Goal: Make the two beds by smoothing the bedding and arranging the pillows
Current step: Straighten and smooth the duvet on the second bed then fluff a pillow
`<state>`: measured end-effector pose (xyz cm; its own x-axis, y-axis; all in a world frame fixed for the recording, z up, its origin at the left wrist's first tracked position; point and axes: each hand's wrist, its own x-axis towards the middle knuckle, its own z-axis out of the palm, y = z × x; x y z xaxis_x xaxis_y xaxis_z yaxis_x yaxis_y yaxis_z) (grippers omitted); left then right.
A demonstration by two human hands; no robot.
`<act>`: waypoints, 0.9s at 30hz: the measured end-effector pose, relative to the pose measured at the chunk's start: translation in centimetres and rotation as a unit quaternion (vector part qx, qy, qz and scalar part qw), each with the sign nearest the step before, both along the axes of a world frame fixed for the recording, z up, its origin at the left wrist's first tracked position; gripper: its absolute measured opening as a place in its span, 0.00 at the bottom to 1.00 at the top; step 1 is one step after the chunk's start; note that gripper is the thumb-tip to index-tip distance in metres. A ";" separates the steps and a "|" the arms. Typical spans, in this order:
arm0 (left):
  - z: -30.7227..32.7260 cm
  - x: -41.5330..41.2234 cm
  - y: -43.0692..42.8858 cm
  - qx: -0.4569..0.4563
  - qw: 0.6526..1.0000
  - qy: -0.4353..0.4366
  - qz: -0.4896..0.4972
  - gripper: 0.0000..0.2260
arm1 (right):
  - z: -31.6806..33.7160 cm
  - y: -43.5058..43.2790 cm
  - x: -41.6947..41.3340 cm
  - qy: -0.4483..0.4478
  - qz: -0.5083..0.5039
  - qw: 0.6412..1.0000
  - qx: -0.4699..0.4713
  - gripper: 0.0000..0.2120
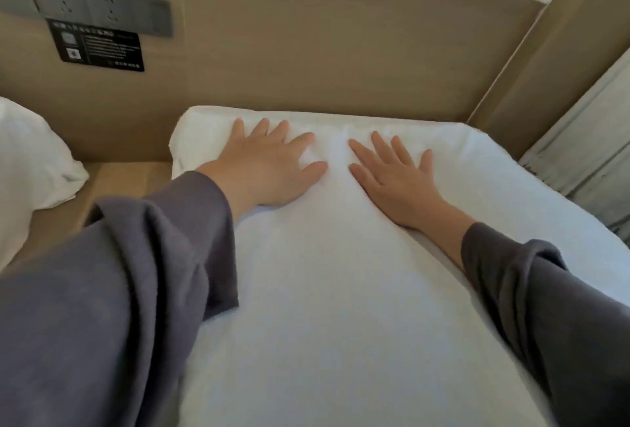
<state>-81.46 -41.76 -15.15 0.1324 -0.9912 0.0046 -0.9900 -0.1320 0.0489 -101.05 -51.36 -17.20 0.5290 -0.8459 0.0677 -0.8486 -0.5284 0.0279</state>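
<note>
Head view has my left hand [269,167] and right hand [395,174] both flat, fingers spread, pressing the white pillow [327,249] that lies under them by the headboard [324,51] just beyond my fingertips [283,126]; soft and light, it should yield, best gripped at its corners

A person wears a loose, dark grey long-sleeved top [68,341], the left sleeve [163,239] in wide soft folds, the right sleeve [545,290] closer-fitting; left hand [269,167] and right hand [392,174] bare.
</note>
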 end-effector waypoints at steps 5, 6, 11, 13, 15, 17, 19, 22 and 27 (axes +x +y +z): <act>-4.7 5.2 -3.9 0.021 0.999 0.008 -0.039 0.29 | -5.8 -1.8 3.8 0.007 -0.011 0.999 -0.035 0.31; -5.4 5.5 -4.2 0.031 0.999 0.012 -0.042 0.29 | -6.5 -1.9 4.0 0.014 -0.012 0.999 -0.030 0.31; -6.4 4.5 -4.3 0.098 0.994 0.029 -0.048 0.32 | -7.8 -1.4 3.4 0.040 -0.025 0.999 0.001 0.28; -6.4 4.3 -4.2 0.128 0.990 0.023 -0.056 0.34 | -7.9 -0.8 3.3 0.051 -0.031 0.998 0.026 0.28; -5.7 4.0 -3.9 0.150 0.986 0.025 -0.067 0.38 | -6.5 0.0 3.5 0.050 -0.047 0.997 0.046 0.27; -5.4 4.2 -4.6 0.161 0.984 0.033 -0.071 0.39 | -5.9 0.7 3.6 0.050 -0.068 0.995 0.050 0.26; -5.4 4.5 -5.8 0.167 0.982 0.040 -0.084 0.40 | -5.0 0.8 4.0 0.041 -0.116 0.991 0.058 0.27; -4.6 4.9 -6.9 0.206 0.973 0.050 -0.090 0.43 | -3.5 2.2 4.5 0.028 -0.236 0.968 0.078 0.29; -1.6 4.4 -9.6 0.282 0.953 0.069 -0.091 0.44 | -0.4 5.1 4.5 0.046 -0.419 0.892 0.163 0.31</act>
